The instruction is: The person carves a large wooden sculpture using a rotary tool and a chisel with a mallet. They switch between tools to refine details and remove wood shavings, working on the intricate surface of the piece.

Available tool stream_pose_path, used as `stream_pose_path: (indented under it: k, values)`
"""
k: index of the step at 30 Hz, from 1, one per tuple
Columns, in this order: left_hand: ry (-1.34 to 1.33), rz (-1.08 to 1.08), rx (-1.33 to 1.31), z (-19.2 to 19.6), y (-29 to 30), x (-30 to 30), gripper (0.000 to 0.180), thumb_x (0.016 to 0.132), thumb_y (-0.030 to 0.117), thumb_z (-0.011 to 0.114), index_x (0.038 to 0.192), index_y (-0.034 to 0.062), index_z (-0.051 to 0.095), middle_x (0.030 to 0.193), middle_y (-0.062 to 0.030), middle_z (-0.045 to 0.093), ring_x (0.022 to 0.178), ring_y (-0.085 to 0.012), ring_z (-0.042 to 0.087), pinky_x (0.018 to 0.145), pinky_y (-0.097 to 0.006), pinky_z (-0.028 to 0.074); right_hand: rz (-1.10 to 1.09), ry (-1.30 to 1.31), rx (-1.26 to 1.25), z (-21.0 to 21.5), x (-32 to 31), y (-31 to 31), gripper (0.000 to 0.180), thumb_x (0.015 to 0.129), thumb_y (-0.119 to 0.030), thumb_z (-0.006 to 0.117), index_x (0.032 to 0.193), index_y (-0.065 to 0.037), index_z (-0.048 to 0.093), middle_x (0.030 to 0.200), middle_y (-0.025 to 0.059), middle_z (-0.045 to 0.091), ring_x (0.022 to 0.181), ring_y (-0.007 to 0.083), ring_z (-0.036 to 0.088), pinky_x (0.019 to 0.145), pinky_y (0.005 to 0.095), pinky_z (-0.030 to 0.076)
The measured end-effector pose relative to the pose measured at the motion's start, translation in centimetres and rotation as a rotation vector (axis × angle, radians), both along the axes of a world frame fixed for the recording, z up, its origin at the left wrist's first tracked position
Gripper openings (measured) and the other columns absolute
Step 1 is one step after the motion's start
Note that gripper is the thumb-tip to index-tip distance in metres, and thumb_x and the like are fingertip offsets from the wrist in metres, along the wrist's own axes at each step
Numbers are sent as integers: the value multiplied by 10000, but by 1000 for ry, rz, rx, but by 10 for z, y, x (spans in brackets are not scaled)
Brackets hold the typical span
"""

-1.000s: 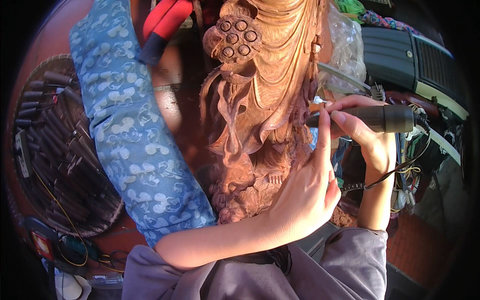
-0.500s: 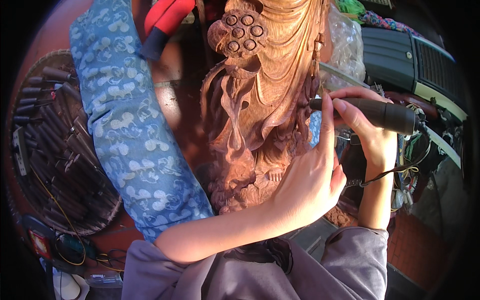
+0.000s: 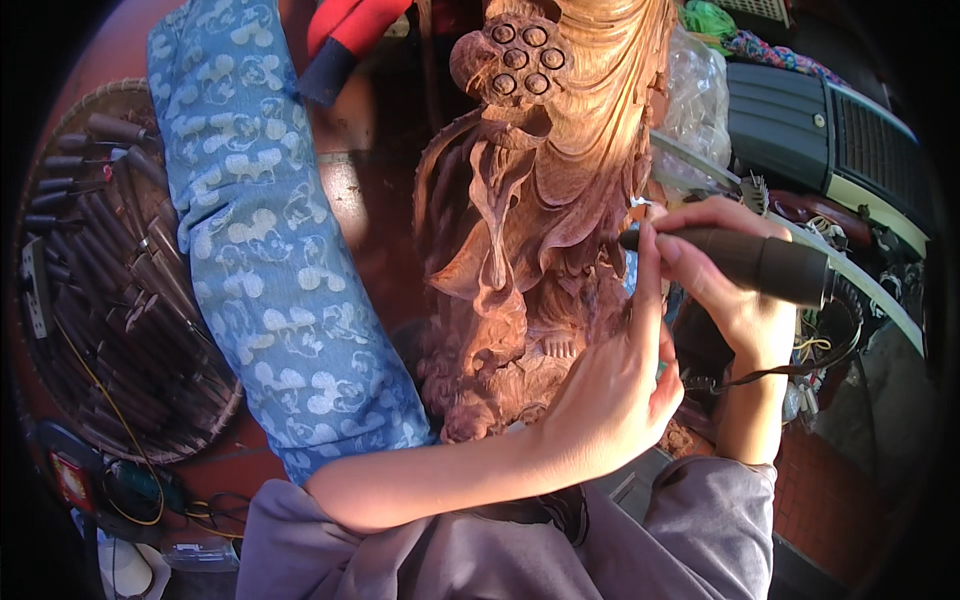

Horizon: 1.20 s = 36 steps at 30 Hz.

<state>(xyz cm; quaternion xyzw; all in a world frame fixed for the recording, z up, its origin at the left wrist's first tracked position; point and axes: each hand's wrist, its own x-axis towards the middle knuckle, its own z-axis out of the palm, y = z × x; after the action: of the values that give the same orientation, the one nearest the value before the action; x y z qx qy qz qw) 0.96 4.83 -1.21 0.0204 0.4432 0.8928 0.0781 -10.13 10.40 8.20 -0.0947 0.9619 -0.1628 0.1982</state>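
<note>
Right hand: the right hand is closing its grip on the power tool, thumb and forefinger pinching the dark barrel near its front.
Left hand: the left hand is reaching across from the left, its forefinger extending up along the front of the tool; the other fingers are partly hiding, so I cannot tell how firmly this grip is holding.
Tool direction: the long axis is sloping gently from upper left to lower right, the narrow front pointing left at the carving and the thick rear pointing right.
Tool position: it is sitting at the right edge of the wood carving; the fingers are hiding whether the tip is touching.
Cord: a black cord is leaving the rear and looping down below the wrist.
Carving direction: its long axis is running up and down the view, the upper part leaning slightly right, the carved foot lying nearer the person.
Carving detail: a round seed pod is standing out on its upper left.
Left side: a long blue patterned cloth is stretching between the carving and a round basket holding dark-handled tools.
Right side: a clear plastic bag is lying beside a grey case.
</note>
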Motion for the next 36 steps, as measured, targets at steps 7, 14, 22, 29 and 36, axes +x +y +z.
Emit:
stream_pose_path:
  k: [7, 14, 22, 29, 36]
  values:
    - [21, 43, 2, -5, -1, -9, 997, 753, -73, 549, 1438, -24, -173, 717, -178, 563, 602, -329, 601, 561, -411, 486, 65, 159, 50, -4, 3, -4, 171, 737, -119, 713, 876, -19, 704, 804, 102, 691, 719, 179, 672, 682, 277, 518]
    - [-21, -68, -1, -1, 2, 14, 1046, 770, -77, 585, 1445, 31, -206, 824, -141, 578, 642, -227, 592, 577, -318, 487, 158, 73, 49, 0, 13, 5, 184, 691, -88, 709, 858, -10, 696, 786, 110, 676, 709, 212, 655, 691, 296, 508]
    - [-27, -17, 30, 2, 0, 17, 1002, 743, -75, 549, 1429, -41, -181, 685, -184, 565, 603, -327, 603, 580, -414, 498, 173, 56, 69, 2, 17, -4, 188, 694, -79, 716, 857, 9, 684, 782, 128, 665, 714, 230, 654, 702, 308, 508]
    - [-25, 24, 76, -4, 0, 14, 998, 741, -77, 539, 1429, -39, -184, 721, -203, 571, 601, -332, 606, 576, -421, 493, 295, 204, 115, -5, 24, -3, 197, 686, -49, 705, 875, 1, 681, 809, 124, 663, 740, 239, 654, 718, 311, 513]
    - [-39, -7, 35, -2, 3, 31, 995, 741, -76, 541, 1434, -36, -171, 733, -200, 574, 604, -324, 610, 579, -412, 499, 263, 93, 164, 0, 34, 2, 209, 684, -80, 715, 879, -10, 686, 780, 116, 651, 717, 241, 643, 682, 310, 504]
